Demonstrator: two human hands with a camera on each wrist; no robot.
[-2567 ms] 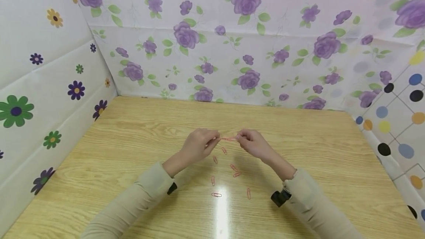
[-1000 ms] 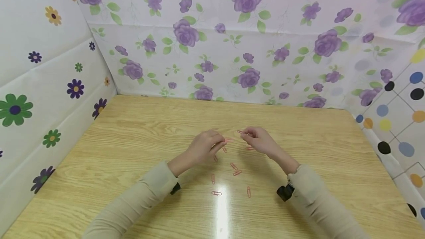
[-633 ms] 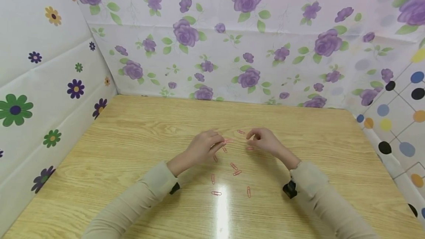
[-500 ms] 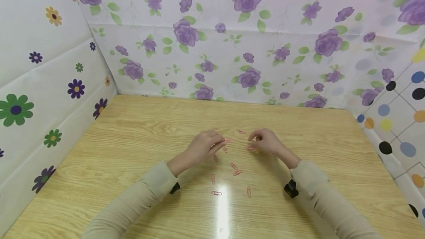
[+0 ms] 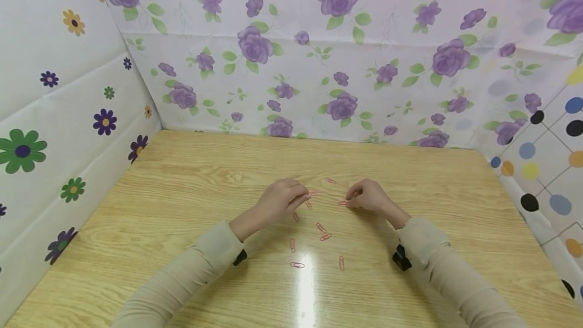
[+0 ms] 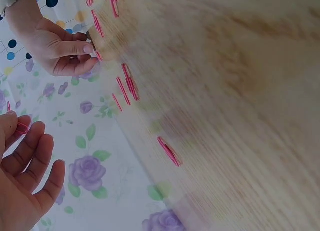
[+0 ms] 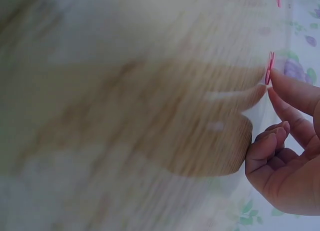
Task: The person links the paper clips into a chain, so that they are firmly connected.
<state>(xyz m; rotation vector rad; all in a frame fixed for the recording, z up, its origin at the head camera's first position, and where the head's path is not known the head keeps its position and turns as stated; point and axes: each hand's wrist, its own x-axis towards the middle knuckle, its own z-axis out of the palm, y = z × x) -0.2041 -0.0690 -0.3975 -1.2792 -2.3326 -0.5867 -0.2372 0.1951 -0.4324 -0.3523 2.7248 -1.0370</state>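
Observation:
My left hand (image 5: 280, 200) pinches a pink paper clip (image 5: 315, 194) between thumb and fingertips, just above the table. In the left wrist view a loop of that clip shows at the fingertips; whether a second clip is linked to it I cannot tell. To the right, my right hand (image 5: 369, 196) has thumb and index finger closed on the end of another pink clip (image 5: 342, 203) at the tabletop. The right wrist view shows this clip (image 7: 270, 68) upright in the picture at the fingertips, the other fingers curled in.
Behind the hands lies a single paper clip (image 5: 331, 180). Several more are scattered nearer me, among them a crossed-looking pair (image 5: 321, 228), one lying sideways (image 5: 297, 265) and one lengthwise (image 5: 341, 263). Flowered sheeting (image 5: 255, 85) walls off the wooden table (image 5: 205, 166) at the back.
My right hand has come away from the paper clip at the back, which stays on the table. It has moved right and nearer, closing on another clip. My left hand has hardly moved lately.

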